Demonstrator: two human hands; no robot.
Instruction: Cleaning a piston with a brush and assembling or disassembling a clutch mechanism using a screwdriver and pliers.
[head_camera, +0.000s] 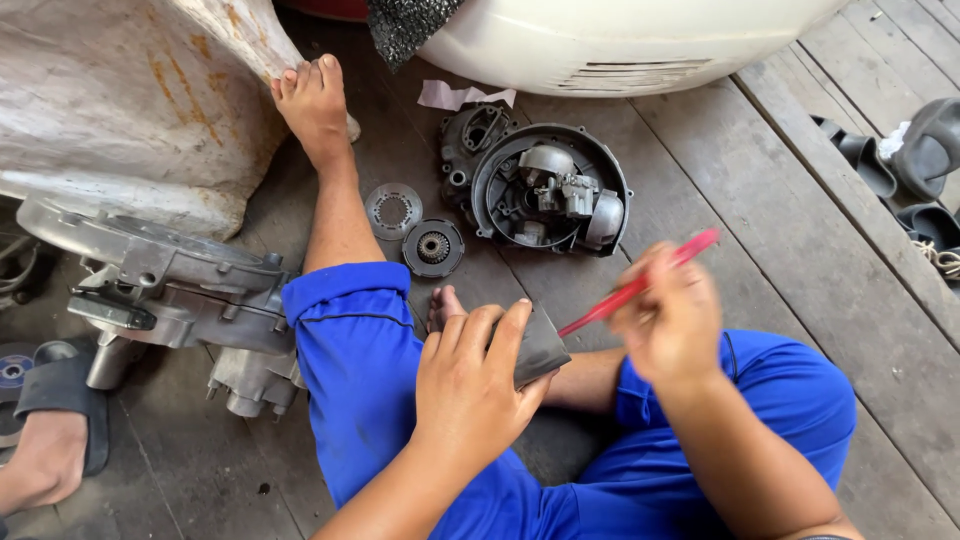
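Dark part: a flat, dark grey piece (540, 345) sits in my left hand (470, 385), over my lap, just ahead of the folded blue trouser leg (350, 350).
Left hand: fingers curled over the near face of the piece, thumb side tucked under — a firm hold, only the far corner shows past the fingertips.
Right hand: my right hand (672, 325) is closed around a thin red tool (640, 283), pen-style; it's blurred, so I can't tell the finger placement exactly.
Tool axis: the red tool runs on a slant — upper end up and to the right, lower tip down and to the left, pointing at the exposed right edge of the dark part.
Gap: tip and part edge look very near; touching or just short, I cannot tell through the blur.
Which hand is nearer: left already has the part; right comes at it from the right side, slightly above.
Part's long axis: seems to run left to right across my lap, tilted up a little toward the tool.
Beyond the hands: a round black cover with a carburettor lying in it (552, 190), and two small round clutch-like discs (432, 247) on the plank floor (760, 200), well apart from the work.
Left of my knee: a grey engine casing (170, 280) on the floor.
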